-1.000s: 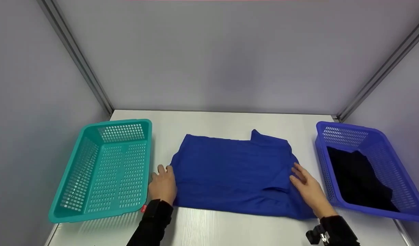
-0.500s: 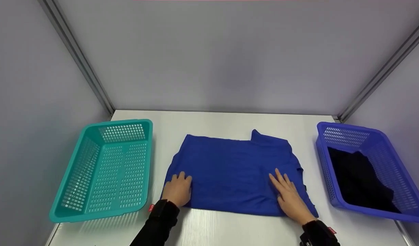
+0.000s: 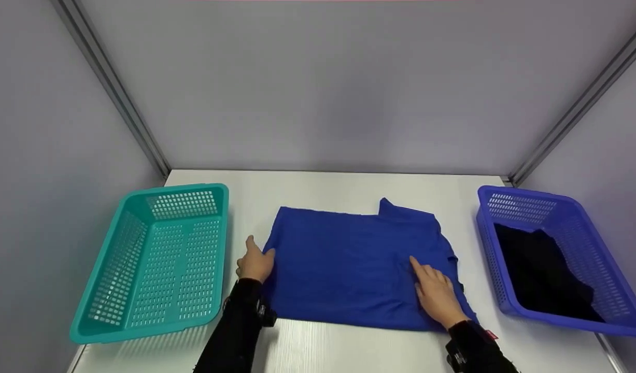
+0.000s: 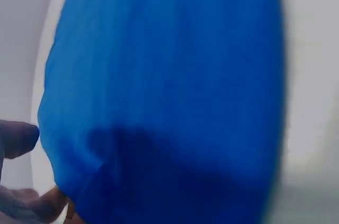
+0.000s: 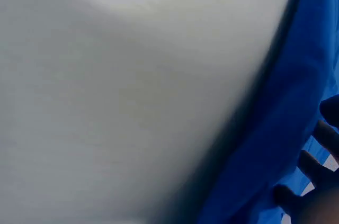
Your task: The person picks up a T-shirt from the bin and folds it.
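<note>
A blue garment [image 3: 343, 259], folded into a rough rectangle, lies flat on the white table, with a pointed corner sticking up at its far right. At its left edge is my left hand [image 3: 255, 263], thumb over the cloth and index finger stretched forward beside it. The left wrist view shows fingertips [image 4: 20, 138] spread along the garment's rim. On the near right part of the cloth rests my right hand [image 3: 436, 294], its index finger extended. Separated fingers [image 5: 315, 168] of that hand show over blue folds in the right wrist view.
A teal plastic basket [image 3: 224, 248] with nothing in it stands on the left. To the right, a purple basket [image 3: 496, 269] holds black cloth [image 3: 546, 280]. Grey panels [image 3: 349, 103] enclose the white table [image 3: 318, 189] at the back and sides.
The right hand has moved left from the garment's right edge onto its top. My left hand slid onto the near left part, then back out to the left edge. Right-side wrinkles look flatter.
</note>
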`<move>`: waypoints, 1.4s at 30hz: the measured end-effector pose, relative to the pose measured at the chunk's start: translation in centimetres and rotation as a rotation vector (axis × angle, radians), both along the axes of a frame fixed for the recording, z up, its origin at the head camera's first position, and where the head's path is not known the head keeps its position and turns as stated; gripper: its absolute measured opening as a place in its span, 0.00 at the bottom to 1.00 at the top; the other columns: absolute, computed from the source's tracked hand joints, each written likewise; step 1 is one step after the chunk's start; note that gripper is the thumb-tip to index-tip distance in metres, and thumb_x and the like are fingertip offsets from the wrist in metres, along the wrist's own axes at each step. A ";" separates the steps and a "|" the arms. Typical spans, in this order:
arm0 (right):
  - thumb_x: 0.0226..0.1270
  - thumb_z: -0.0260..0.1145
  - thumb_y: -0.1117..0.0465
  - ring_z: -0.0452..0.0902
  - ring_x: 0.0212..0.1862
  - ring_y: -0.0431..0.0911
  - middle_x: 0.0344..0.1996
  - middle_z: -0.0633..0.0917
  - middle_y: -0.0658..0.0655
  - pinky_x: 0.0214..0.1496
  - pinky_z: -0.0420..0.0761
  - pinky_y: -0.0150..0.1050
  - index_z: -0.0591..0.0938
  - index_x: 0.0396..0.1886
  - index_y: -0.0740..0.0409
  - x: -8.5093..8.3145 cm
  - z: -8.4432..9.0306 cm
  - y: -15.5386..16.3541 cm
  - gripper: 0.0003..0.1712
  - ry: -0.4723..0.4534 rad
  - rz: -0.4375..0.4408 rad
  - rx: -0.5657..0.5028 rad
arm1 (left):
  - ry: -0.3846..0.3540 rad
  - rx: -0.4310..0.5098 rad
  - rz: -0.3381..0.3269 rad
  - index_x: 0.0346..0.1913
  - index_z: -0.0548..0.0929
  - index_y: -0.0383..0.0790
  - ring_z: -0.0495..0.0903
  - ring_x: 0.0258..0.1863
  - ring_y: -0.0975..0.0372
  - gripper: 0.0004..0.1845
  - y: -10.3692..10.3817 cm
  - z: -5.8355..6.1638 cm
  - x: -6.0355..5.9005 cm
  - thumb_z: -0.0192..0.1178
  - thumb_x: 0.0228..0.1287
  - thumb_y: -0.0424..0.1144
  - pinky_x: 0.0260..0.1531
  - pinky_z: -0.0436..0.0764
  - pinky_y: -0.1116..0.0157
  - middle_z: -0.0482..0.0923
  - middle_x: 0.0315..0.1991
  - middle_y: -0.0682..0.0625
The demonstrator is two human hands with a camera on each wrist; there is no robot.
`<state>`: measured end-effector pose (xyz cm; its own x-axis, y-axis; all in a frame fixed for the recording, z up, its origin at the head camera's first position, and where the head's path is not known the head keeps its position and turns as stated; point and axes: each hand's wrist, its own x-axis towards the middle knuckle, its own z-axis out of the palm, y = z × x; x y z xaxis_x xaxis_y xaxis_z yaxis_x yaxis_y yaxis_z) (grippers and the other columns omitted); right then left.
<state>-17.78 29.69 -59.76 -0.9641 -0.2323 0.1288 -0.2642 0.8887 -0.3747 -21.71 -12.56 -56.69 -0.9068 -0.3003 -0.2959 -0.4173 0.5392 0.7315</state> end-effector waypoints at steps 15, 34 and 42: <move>0.76 0.63 0.64 0.75 0.58 0.71 0.53 0.85 0.73 0.66 0.58 0.82 0.75 0.72 0.63 -2.6 0.7 -0.1 0.27 -0.116 -0.138 0.161 | 0.123 0.129 -0.212 0.52 0.80 0.30 0.79 0.44 0.50 0.16 0.7 0.6 0.4 0.55 0.71 0.40 0.49 0.77 0.51 0.83 0.50 0.37; 0.60 0.66 0.71 0.67 0.66 0.75 0.62 0.78 0.76 0.72 0.43 0.83 0.66 0.75 0.69 -3.4 1.1 -0.2 0.41 -0.143 -0.124 0.019 | 0.143 0.420 -0.575 0.78 0.67 0.50 0.80 0.46 0.54 0.42 1.6 1.5 1.2 0.47 0.60 0.19 0.38 0.71 0.62 0.83 0.62 0.37; 0.53 0.67 0.72 0.68 0.59 0.74 0.50 0.77 0.74 0.70 0.53 0.80 0.80 0.51 0.69 -3.5 0.8 -0.7 0.22 -0.027 -0.115 0.073 | 0.026 0.265 -0.626 0.81 0.63 0.37 0.80 0.49 0.54 0.37 3.2 2.0 1.7 0.61 0.77 0.46 0.57 0.76 0.50 0.80 0.50 0.42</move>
<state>-21.27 29.02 -58.96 -0.9878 -0.1279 0.0893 -0.1498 0.9376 -0.3139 -20.00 -9.39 -54.72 -0.8939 0.3628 -0.2631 -0.0657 0.4746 0.8777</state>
